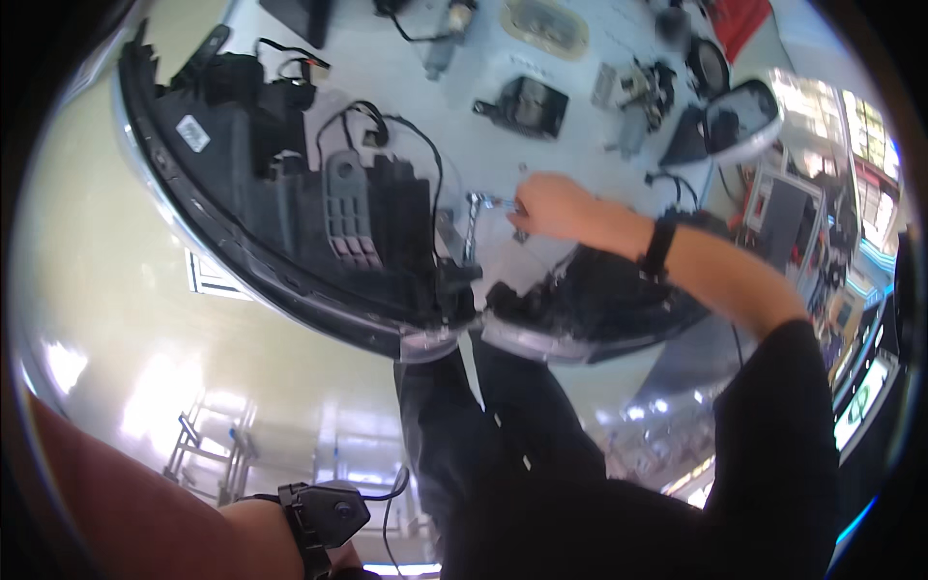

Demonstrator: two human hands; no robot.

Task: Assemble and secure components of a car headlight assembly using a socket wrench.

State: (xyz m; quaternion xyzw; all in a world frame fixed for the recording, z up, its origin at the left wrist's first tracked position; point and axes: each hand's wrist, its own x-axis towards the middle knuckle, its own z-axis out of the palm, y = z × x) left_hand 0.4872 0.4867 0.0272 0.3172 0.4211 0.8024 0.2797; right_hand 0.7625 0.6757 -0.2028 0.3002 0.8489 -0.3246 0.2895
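Observation:
My right hand (554,206) is closed over the handle end of a shiny socket wrench (474,215), above the white table (503,174). The tool's long bar points down toward the inner end of a large black car headlight (261,193), which lies back side up at the left. Whether its tip touches the headlight, I cannot tell. Below my right forearm is a second headlight (609,290). My left hand (345,559) is low at the bottom edge, away from the table; a wrist-worn camera (333,512) and the frame edge hide most of it, fingers included.
Farther back on the table are a black boxy part (527,106), a clear-lensed lamp (544,27), a metal bracket assembly (643,92) and a side mirror (739,118). A black cable (435,155) loops over the left headlight. A grey metal frame (208,445) stands on the floor.

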